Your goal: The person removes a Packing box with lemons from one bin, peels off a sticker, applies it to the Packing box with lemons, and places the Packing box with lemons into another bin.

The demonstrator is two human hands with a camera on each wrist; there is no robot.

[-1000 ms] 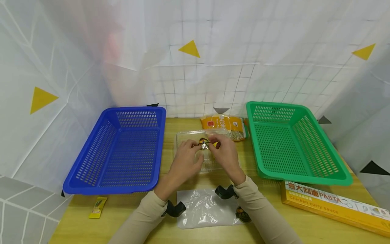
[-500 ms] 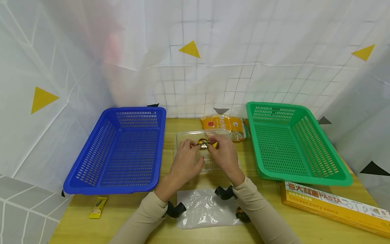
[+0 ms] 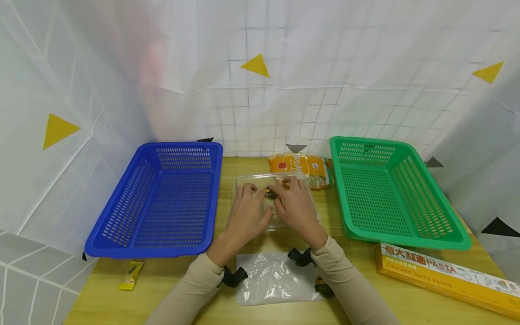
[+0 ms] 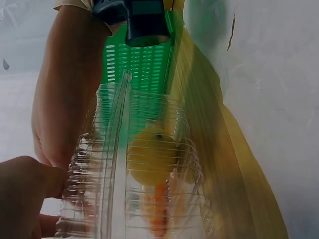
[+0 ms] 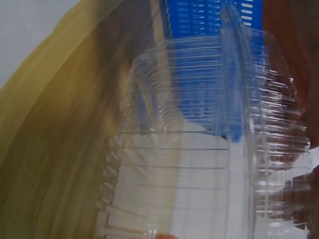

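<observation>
A clear plastic clamshell box (image 3: pixel 239 181), closed, lies on the table between both hands. On its lid is a dark round sticker (image 3: pixel 271 193) with gold print. My left hand (image 3: pixel 247 214) rests on the lid, its fingertips touching the sticker's left side. From the other side my right hand (image 3: pixel 298 206) touches the sticker with its fingers. The left wrist view shows a yellow round thing (image 4: pixel 152 157) and an orange piece (image 4: pixel 159 209) through the box wall; their kind is unclear. In the right wrist view the ribbed box (image 5: pixel 194 164) fills the middle.
A blue basket (image 3: pixel 214 203) stands left, a green basket (image 3: pixel 341 198) right. Behind the box lies an orange food packet (image 3: pixel 298 164). A translucent plastic bag (image 3: pixel 276 280) lies in front. A pasta box (image 3: pixel 438 275) is at right, a small yellow sachet (image 3: pixel 131 275) at left.
The sticker, earlier pinched between both hands with its face shining, now lies flat on the lid. The right hand's fingers have shifted left onto it and spread; the left hand has barely moved.
</observation>
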